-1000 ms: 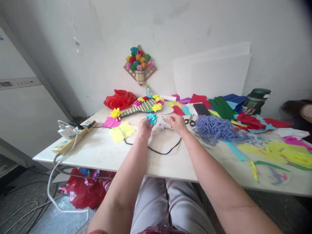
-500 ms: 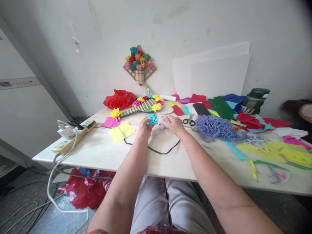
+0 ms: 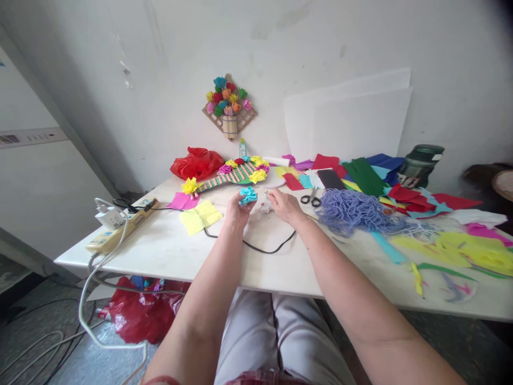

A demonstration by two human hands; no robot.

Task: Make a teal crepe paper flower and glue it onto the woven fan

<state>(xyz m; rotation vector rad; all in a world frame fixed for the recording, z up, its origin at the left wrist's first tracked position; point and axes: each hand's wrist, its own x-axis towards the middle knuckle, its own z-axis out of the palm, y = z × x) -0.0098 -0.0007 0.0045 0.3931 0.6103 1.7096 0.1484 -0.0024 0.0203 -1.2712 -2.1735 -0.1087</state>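
My left hand (image 3: 236,209) pinches a small cyan paper flower (image 3: 248,195) just above the white table (image 3: 160,246). My right hand (image 3: 284,205) sits beside it, fingers curled around a pale glue gun (image 3: 264,203) whose black cord (image 3: 264,248) loops back toward me. Just beyond both hands lies a green striped craft board (image 3: 234,176) decorated with yellow, pink and red paper flowers.
A yellow sheet (image 3: 200,216) and a pink sheet (image 3: 183,201) lie to the left, next to a power strip (image 3: 120,227). Scissors (image 3: 310,199), purple yarn (image 3: 352,211) and coloured paper scraps (image 3: 460,248) spread right. A red bag (image 3: 197,163) and dark jar (image 3: 419,166) stand behind.
My left hand has lifted the cyan flower slightly and turned it. My right hand has drawn a little to the left, toward the flower.
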